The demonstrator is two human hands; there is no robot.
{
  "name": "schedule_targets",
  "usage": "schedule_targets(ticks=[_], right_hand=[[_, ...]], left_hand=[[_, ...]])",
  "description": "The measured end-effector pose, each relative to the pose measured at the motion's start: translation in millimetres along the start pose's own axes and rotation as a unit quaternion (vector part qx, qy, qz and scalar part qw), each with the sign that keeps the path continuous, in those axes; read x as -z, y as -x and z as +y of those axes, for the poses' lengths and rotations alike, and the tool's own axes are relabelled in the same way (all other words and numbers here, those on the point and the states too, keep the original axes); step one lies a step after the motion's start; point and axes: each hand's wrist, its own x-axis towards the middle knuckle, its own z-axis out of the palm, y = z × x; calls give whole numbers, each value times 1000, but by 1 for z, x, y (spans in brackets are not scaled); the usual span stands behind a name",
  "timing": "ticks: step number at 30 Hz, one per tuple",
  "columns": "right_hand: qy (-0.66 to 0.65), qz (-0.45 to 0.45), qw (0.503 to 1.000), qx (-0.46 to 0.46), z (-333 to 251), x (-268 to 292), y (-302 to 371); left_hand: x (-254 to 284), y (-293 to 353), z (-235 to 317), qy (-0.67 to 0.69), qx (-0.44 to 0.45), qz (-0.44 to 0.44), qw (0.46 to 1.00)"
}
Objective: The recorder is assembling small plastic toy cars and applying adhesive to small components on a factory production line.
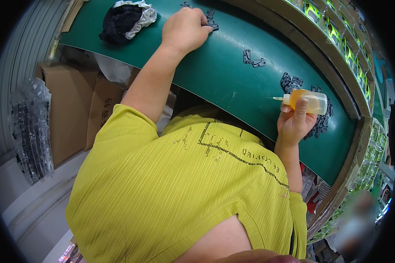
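My left hand (184,30) reaches to the far side of the green table, fingers curled. Its thumb and fingertips close at the edge of a small flat black part (212,21); the other fingers are mostly hidden by the hand's back. In my right hand (294,125) is a translucent squeeze bottle (309,101) with a thin needle tip, tilted on its side, the tip pointing left. Amber liquid shows inside it. Two black parts with holes (253,59) lie between the hands. Beyond and beside the bottle are piles of similar black parts (290,81).
A bundled black and white cloth (126,21) lies on the green table (232,87) at far left. Clear packs of green-and-black items (333,33) line a ledge along the far right. Cardboard boxes (68,105) and a plastic-wrapped stack (30,131) stand left. A blurred person (357,217) is lower right.
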Motion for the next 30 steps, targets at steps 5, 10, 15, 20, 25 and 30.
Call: schedule_targets(ticks=[5, 10, 15, 20, 25, 30], right_hand=[[2, -9, 1000, 4, 0, 2, 0], [10, -11, 1000, 4, 1, 2, 1], [17, -4, 1000, 6, 0, 4, 3], [-5, -19, 1000, 10, -2, 2, 1], [-20, -1, 1000, 17, 2, 6, 2], [24, -16, 999, 38, 1, 1, 1]], left_hand=[[1, -3, 5, 28, -18, 7, 999], [25, -38, 27, -3, 44, -16, 999], [19, -55, 24, -17, 58, -98, 993], [23, -48, 23, 59, 40, -123, 990], [-7, 18, 44, 376, -81, -108, 917], [-7, 70, 73, 547, 104, -380, 738]])
